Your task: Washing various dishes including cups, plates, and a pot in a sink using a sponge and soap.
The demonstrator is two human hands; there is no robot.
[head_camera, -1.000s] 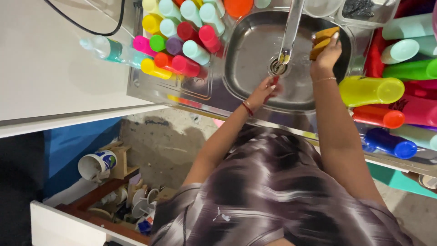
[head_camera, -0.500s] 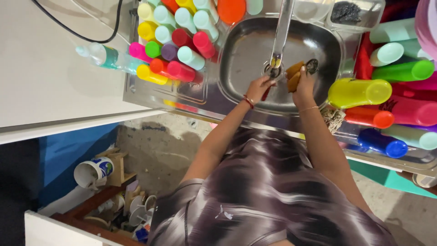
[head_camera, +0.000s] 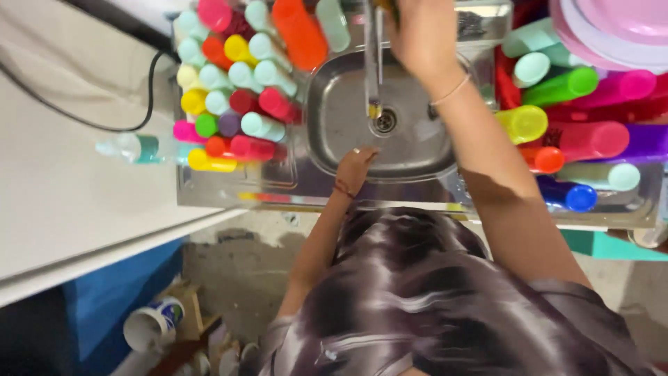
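Right hand (head_camera: 417,35) reaches up by the tap (head_camera: 374,63), fingers curled, grip unclear, while left hand (head_camera: 356,166) rests loosely closed w/ nothing in it inside the bare steel sink (head_camera: 334,139), colourful plastic cups (head_camera: 236,104) lying stacked both sides.

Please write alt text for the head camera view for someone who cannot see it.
Seen from above, a person stands at a steel sink, left hand in the basin and right hand raised by the tap. Colourful plastic tumblers lie crowded on both sides.
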